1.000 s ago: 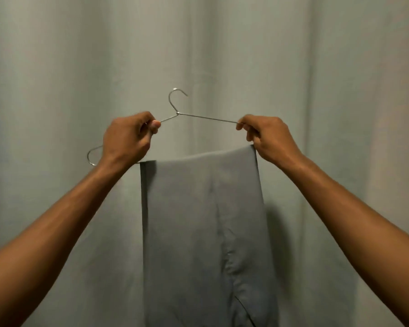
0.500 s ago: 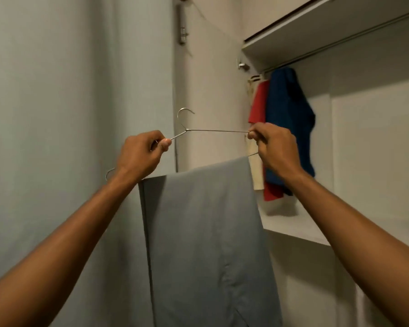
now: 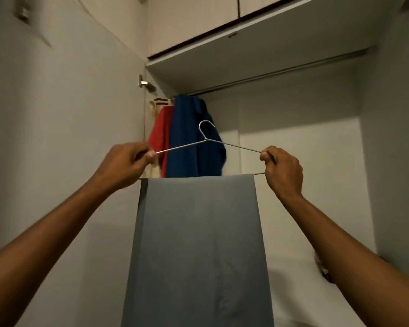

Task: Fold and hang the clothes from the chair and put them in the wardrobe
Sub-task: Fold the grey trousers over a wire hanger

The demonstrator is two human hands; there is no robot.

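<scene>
The left hand (image 3: 125,165) pinches the left shoulder wire of a metal hanger (image 3: 207,140), fingers curled round it; the right hand (image 3: 282,172) grips the right end the same way, fingers closed on the wire where it bends down to the lower bar; the hanger is held level in front of the open wardrobe (image 3: 293,147), its hook upright and below the rail (image 3: 281,73). Grey trousers (image 3: 198,244) are folded over the lower bar and hang straight down between the forearms, their top edge flush along the bar. On the rail's far left end hang a blue garment (image 3: 191,147), a red one (image 3: 159,135) and a cream one (image 3: 154,105), packed against the open door (image 3: 64,114); the rail to their right is bare up to the right side wall; the shelf (image 3: 246,38) edge sits just above the rail.
</scene>
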